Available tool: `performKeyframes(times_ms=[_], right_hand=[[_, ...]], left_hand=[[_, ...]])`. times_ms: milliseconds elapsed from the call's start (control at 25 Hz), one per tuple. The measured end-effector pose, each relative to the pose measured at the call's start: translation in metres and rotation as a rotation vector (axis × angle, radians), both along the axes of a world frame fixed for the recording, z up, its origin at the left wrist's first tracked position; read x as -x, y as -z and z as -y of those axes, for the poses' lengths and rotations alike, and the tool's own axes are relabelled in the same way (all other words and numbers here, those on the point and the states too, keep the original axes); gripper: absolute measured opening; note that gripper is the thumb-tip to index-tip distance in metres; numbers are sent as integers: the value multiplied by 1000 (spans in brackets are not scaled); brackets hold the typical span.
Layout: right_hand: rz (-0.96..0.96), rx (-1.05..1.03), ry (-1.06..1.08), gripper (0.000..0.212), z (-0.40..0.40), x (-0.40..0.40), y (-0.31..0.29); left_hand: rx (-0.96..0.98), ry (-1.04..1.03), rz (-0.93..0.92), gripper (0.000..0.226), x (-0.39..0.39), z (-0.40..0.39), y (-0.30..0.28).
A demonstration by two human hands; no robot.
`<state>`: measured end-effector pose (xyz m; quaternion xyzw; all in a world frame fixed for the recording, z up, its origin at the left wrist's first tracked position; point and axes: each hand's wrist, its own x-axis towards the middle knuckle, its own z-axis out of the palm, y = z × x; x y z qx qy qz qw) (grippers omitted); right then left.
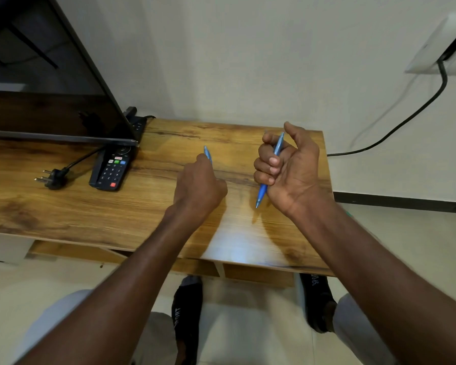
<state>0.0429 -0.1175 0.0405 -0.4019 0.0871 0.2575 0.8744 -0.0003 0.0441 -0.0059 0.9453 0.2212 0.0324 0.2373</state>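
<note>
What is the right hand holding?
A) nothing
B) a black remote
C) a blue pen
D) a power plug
C: the right hand curls its fingers round a blue pen; the left hand grips a second blue pen, and the remote lies on the table.

Head view, sole camera: wide-angle, facing forward and steeply down, close above wooden desk (pixel 63 206); left hand (pixel 199 185), right hand (pixel 287 167) near frame centre.
</note>
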Motion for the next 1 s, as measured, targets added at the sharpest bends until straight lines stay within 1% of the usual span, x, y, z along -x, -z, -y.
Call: performKeyframes(times_ms=[80, 120, 200, 280, 360, 520, 600, 680, 720, 800, 920, 1000], right_hand=[[55, -18, -22, 38, -4, 2, 0], [69, -62, -33, 36, -6, 2, -1], [63, -144, -68, 35, -5, 3, -1], [44, -138, -116, 38, -3, 3, -1], [40, -115, -145, 43, -2, 3, 0], [0, -127, -196, 73, -3, 3, -2], [-26, -125, -203, 78, 0, 3, -3], [-30, -97, -186, 76, 4, 2, -5], [-28, -82, -179, 76, 5, 2, -5], [-22, -67, -183, 77, 7, 1, -7], [-8, -72, -206, 79, 8, 1, -11], [-15, -71, -194, 77, 9, 1, -11]], left_hand=[[-22, -3, 2, 33, 0, 3, 1], [-19, -13, 0, 35, 0, 2, 1], [-6, -37, -22, 36, -2, -5, -1], [-6, -50, -64, 33, -2, -13, -4], [-26, -50, -102, 32, 0, -19, -5], [-55, -54, -127, 38, 4, -21, -12], [-66, -69, -80, 40, 3, -25, -19], [-56, -58, 24, 34, 1, -25, -24], [-42, -31, 78, 32, 1, -22, -26], [-24, 86, 151, 29, 2, -10, -27], [-14, 282, 174, 28, 2, 13, -19], [-8, 345, 167, 29, 1, 20, -13]])
